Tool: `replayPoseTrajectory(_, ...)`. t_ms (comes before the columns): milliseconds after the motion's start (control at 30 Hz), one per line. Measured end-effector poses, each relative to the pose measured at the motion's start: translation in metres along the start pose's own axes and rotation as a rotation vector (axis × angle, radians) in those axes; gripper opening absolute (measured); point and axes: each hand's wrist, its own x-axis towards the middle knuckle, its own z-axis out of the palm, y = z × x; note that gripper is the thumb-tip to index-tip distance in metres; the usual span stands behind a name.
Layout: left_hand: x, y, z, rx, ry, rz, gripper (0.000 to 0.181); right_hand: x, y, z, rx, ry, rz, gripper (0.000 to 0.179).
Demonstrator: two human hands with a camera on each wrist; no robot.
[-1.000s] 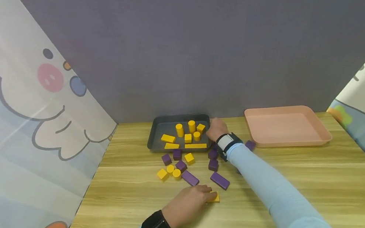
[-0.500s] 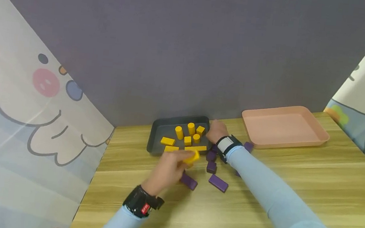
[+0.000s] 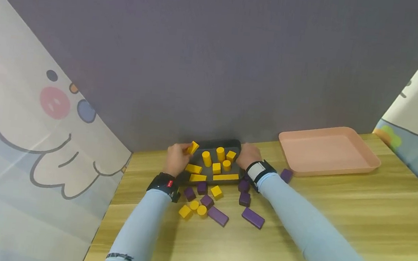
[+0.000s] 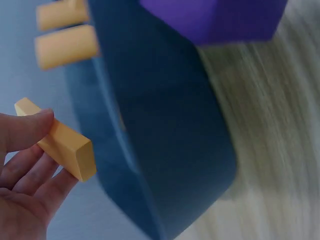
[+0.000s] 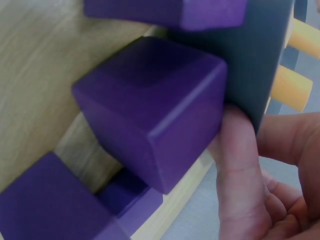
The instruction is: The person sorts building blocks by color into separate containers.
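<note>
My left hand (image 3: 176,161) pinches a yellow rectangular block (image 3: 193,147) between thumb and fingers. It holds the block tilted over the left end of the dark grey tray (image 3: 213,144); the left wrist view shows it raised beside the tray wall. Several yellow cylinders, cubes and flat blocks are inside the tray. At the opposite end my right hand (image 3: 249,156) grips the tray's right wall. In the right wrist view one finger (image 5: 237,165) lies against the outside of that wall, close beside a purple cube (image 5: 155,105).
In front of the tray lie several loose pieces, among them a yellow cube (image 3: 217,192), a light purple block (image 3: 218,216) and a darker purple block (image 3: 253,218). A pink tray (image 3: 329,153) stands at the back right. A grey wall (image 3: 216,63) rises behind both trays.
The left hand picked up the yellow block from the front of the table and carried it back and left to the dark tray. The right hand has stayed at the tray's right wall.
</note>
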Motion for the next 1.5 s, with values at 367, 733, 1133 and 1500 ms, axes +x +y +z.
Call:
replayPoseTrajectory(367,0.0,-0.013,0.004,0.009,-0.026,-0.126,0.042,-0.008,-0.01,0.003,-0.019,-0.018,-0.003,0.016)
replayPoseTrajectory(733,-0.007,-0.016,-0.003,0.0,0.032,-0.105,0.04,-0.002,-0.009,0.001,-0.036,-0.029,0.028,0.026)
replayPoseTrajectory(1133,-0.059,0.036,-0.026,-0.102,0.096,0.011,0.038,0.001,0.009,-0.005,-0.006,-0.015,0.029,0.019)
replayPoseTrajectory(1500,-0.169,0.044,-0.015,0.01,-0.032,0.025,0.068,-0.001,0.001,0.001,-0.027,0.012,0.012,0.018)
